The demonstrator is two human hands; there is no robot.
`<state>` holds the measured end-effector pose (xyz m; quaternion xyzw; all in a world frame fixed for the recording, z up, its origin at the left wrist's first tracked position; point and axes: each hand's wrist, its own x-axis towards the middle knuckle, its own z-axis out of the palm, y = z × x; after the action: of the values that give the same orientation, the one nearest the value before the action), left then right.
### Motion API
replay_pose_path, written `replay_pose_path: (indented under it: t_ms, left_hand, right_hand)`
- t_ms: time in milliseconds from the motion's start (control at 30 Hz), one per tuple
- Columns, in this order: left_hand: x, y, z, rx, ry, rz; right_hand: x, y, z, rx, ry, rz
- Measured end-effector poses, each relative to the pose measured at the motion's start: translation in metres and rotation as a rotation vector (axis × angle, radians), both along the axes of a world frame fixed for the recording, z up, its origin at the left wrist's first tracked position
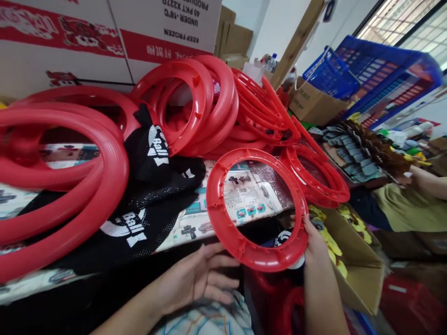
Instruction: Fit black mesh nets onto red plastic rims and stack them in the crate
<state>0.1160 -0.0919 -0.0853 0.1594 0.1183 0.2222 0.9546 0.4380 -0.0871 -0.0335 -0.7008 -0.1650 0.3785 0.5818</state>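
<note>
A red plastic ring is held up in front of me, its ribbed, hollow side facing my eyes. My right hand grips its right edge, with some fingers hidden behind it. Below the ring's lower left edge, my left hand has its fingers spread; whether a fingertip touches the ring I cannot tell. Through the ring's opening shows a printed cardboard surface. Black mesh fabric with white "Ball" lettering lies to the left. Behind are stacked red rings.
Large red rings lie at the left. A white carton stands behind. On the right are an open cardboard box with yellow items, thin red rings, a blue crate and another person's arm.
</note>
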Motion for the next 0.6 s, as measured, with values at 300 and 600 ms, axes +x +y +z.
replay_pose_path:
  t_ms: [300, 600]
  left_hand:
    - [0.060, 0.019, 0.017, -0.009, 0.305, 0.118]
    - [0.029, 0.004, 0.015, -0.110, 0.412, 0.188]
  right_hand:
    - [0.001, 0.012, -0.002, 0.034, -0.059, -0.021]
    - [-0.036, 0.014, -0.025, -0.016, 0.003, 0.059]
